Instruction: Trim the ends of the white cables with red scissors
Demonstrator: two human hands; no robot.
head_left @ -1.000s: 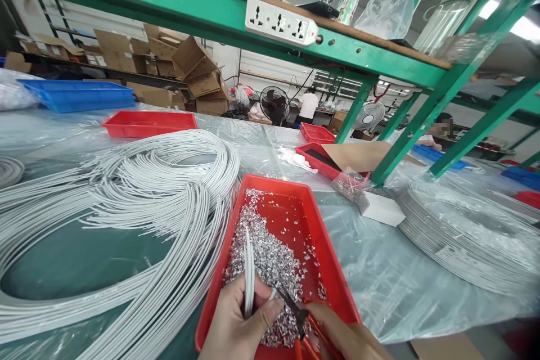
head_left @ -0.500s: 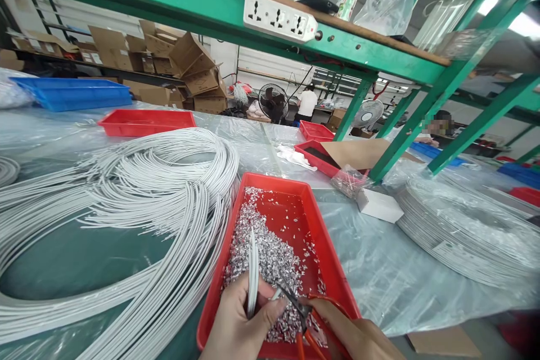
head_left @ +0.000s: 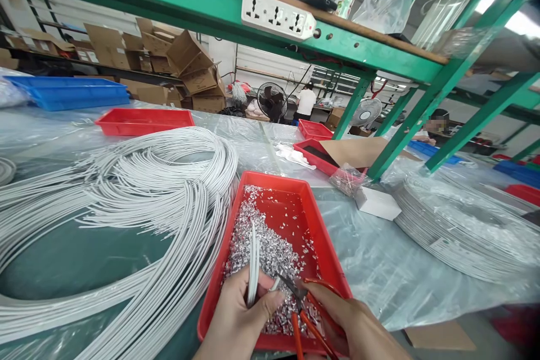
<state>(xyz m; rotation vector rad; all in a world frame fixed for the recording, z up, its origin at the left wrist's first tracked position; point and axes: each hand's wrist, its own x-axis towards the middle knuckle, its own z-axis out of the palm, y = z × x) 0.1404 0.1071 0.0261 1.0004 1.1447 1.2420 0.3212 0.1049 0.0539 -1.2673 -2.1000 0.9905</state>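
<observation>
- Saw at left, spread from the frame's edge almost to the centre, a big looped heap of white strands (head_left: 202, 225) on the bench (head_left: 93, 264). Judged fairly heavy as a whole, light strand by strand; springy, smooth, apt to slide over one another. Seemed best lifted by whole loops from beneath, not tugged by single ends.
- Found at lower centre the left hand (head_left: 240, 309), with thumb and fingers clamped on a few pale strands (head_left: 253, 270), pointing up over the tray, and with one short end (head_left: 275, 283) poking out right of the fingers. Took these for light, stiff yet bendable, a little slippery; best pinched close behind the end against twisting or springing.
- Noted around both hands the red tray (head_left: 323, 230), with small shiny metal bits (head_left: 270, 247) heaped mostly towards its left side. Guessed at feather-light, hard, perhaps sharp-edged, easily scattered; better taken singly with fingertips.
- Met just right of the short end the pliers (head_left: 301, 298), with dark jaws beside it. Could not tell gripping from mere touching. Judged rigid and moderately weighty; safest held well down the orange handles, clear of the pivot.
- Saw at lower right the right hand (head_left: 346, 309), wrapped around those handles, with lower fingers partly hidden.
</observation>
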